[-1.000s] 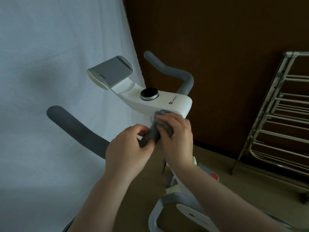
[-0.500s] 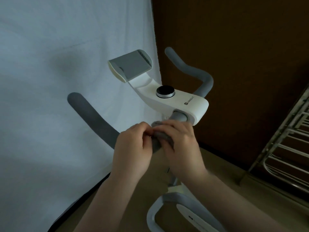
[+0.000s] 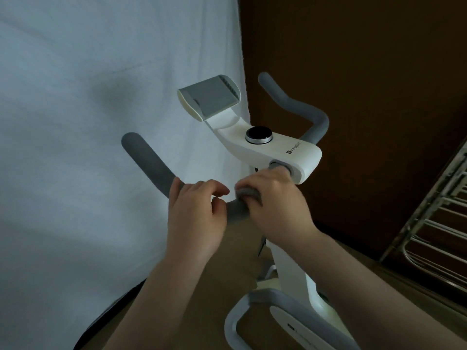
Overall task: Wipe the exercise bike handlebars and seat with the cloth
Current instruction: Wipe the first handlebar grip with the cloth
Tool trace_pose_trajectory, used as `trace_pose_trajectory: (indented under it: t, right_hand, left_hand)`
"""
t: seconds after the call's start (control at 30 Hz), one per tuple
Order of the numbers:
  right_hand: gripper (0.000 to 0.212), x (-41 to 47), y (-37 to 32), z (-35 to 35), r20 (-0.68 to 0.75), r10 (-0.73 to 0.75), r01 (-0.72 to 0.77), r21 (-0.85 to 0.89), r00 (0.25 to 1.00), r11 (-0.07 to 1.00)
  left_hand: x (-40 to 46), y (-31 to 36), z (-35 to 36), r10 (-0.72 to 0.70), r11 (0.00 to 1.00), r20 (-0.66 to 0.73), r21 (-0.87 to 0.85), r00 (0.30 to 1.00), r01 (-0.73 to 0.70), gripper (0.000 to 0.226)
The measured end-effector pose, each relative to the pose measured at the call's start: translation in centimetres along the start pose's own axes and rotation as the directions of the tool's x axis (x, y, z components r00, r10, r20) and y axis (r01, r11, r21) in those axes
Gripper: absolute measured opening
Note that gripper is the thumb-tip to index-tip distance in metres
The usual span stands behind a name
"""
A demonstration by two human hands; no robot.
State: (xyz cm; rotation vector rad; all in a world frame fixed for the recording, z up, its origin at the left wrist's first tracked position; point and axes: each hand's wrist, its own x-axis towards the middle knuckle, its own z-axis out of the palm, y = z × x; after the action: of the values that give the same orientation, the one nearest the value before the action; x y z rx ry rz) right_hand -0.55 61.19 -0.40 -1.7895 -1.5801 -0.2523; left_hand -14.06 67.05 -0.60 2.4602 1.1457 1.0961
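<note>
The exercise bike's left handlebar (image 3: 149,162), grey and padded, curves from the white console (image 3: 298,154) toward the lower left. My left hand (image 3: 197,218) curls over the bar at its bend. My right hand (image 3: 278,205) grips a grey cloth (image 3: 249,193) wrapped against the same bar, just below the console. A short bare stretch of bar shows between my two hands. The right handlebar (image 3: 300,107) rises behind the console, untouched. The seat is out of view.
A grey tablet holder (image 3: 209,97) and a black knob (image 3: 259,134) sit on the console. A white sheet (image 3: 88,122) hangs at the left, a brown wall behind. A metal drying rack (image 3: 434,223) stands at the right. The bike's frame (image 3: 290,286) drops to the floor.
My right hand and the cloth slid down the bar away from the console. My left hand moved apart from the right, opening a gap. The view shifted left.
</note>
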Motion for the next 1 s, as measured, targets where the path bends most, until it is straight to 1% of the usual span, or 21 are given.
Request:
trace_pose_trajectory:
  t: [0.03,0.07,0.1,0.13,0.17,0.23,0.3,0.33,0.4,0.43,0.47,0.5,0.57,0.6,0.7,0.73,0.8,0.87,0.9,0.93,1.0]
  right_hand:
    - [0.019,0.4,-0.8,-0.2,0.110,0.013,-0.013,0.003,0.994,1.000]
    - [0.020,1.1,-1.1,-0.6,0.237,0.050,-0.060,0.032,0.970,0.998]
    - [0.020,1.9,-1.0,-1.0,0.329,0.098,-0.124,0.057,0.939,0.991]
    - [0.018,2.8,-0.6,-1.4,0.368,0.137,-0.171,0.061,0.919,0.983]
    - [0.015,3.3,-0.7,-1.6,0.371,0.162,-0.187,0.033,0.915,0.982]
    - [0.012,3.4,-1.3,-1.1,0.356,0.146,-0.155,-0.003,0.923,0.988]
    - [0.011,2.8,-1.7,-0.9,0.387,0.113,-0.146,0.057,0.915,0.988]
    - [0.011,2.7,-1.3,-1.1,0.395,0.132,-0.181,0.089,0.909,0.980]
    - [0.011,2.6,-0.6,-1.7,0.319,0.197,-0.240,0.100,0.927,0.966]
    - [0.012,2.3,-0.5,-1.7,0.249,0.206,-0.226,0.056,0.946,0.972]
    - [0.014,1.9,-0.7,-1.5,0.216,0.194,-0.199,0.001,0.957,0.980]
    - [0.016,1.5,-1.1,-1.3,0.220,0.175,-0.175,-0.019,0.960,0.984]
    - [0.019,1.1,-1.5,-0.8,0.265,0.170,-0.189,0.050,0.949,0.981]
    - [0.017,1.1,-1.2,-0.9,0.257,0.178,-0.205,0.085,0.950,0.975]
    - [0.012,1.3,-0.1,-0.8,0.121,0.171,-0.179,0.060,0.978,0.982]
    - [0.012,1.0,-0.1,-0.6,0.133,0.151,-0.160,0.056,0.979,0.986]
    - [0.015,0.7,0.2,-0.7,0.193,0.118,-0.141,0.112,0.974,0.984]
    - [0.016,1.1,1.5,-1.1,0.180,0.167,-0.198,0.173,0.969,0.965]
    - [0.016,1.3,2.2,-1.1,0.144,0.209,-0.232,0.166,0.967,0.958]
    - [0.017,1.3,2.4,-0.9,0.102,0.231,-0.242,0.114,0.968,0.963]
    - [0.024,0.3,1.8,0.1,0.004,0.185,-0.185,0.023,0.983,0.983]
  left_hand:
    - [-0.2,0.0,0.0,-0.011,1.000,-0.005,-0.019,1.000,0.011,0.017]
    - [-0.3,0.0,0.0,-0.019,0.999,-0.009,-0.034,1.000,0.018,0.016]
    - [-0.4,-0.1,0.0,-0.021,0.999,-0.011,-0.043,1.000,0.021,0.015]
    - [-0.4,-0.3,0.0,-0.020,0.999,-0.006,-0.043,1.000,0.019,0.015]
    - [-0.3,-0.5,0.0,-0.012,0.999,0.005,-0.034,1.000,0.012,0.015]
    - [-0.2,-0.6,0.0,0.003,1.000,0.033,-0.004,0.999,-0.003,0.016]
    - [-0.2,-0.5,-0.1,0.002,1.000,0.040,0.008,0.999,-0.002,0.017]
    - [-0.2,-0.5,-0.2,0.000,1.000,0.045,0.005,0.999,0.000,0.017]
    - [-0.2,-0.7,-0.3,0.013,1.000,0.060,0.005,0.998,-0.014,0.016]
    - [-0.2,-0.7,-0.3,0.020,1.000,0.064,0.005,0.998,-0.020,0.015]
    - [-0.2,-0.7,-0.2,0.019,1.000,0.068,0.004,0.997,-0.019,0.015]
    - [-0.3,-0.7,-0.2,0.013,1.000,0.073,0.000,0.997,-0.013,0.014]
    - [-0.2,-0.6,-0.1,-0.002,1.000,0.071,-0.010,0.997,0.002,0.013]
    - [-0.2,-0.6,0.0,-0.004,1.000,0.076,-0.015,0.997,0.005,0.013]
    - [-0.1,-0.4,0.1,0.012,0.999,0.085,-0.049,0.996,-0.008,0.013]
    - [-0.2,-0.2,0.1,0.007,0.998,0.086,-0.066,0.996,-0.001,0.012]
    - [-0.1,0.1,0.1,-0.007,0.997,0.070,-0.081,0.998,0.013,0.012]
    - [0.1,0.2,0.3,-0.003,0.998,0.074,-0.070,0.997,0.008,0.013]
    - [0.3,0.4,0.4,-0.005,0.998,0.080,-0.058,0.997,0.010,0.013]
    - [0.5,0.5,0.5,-0.015,0.999,0.087,-0.047,0.996,0.019,0.013]
    - [0.7,0.9,0.7,-0.033,0.999,0.086,-0.028,0.996,0.036,0.016]
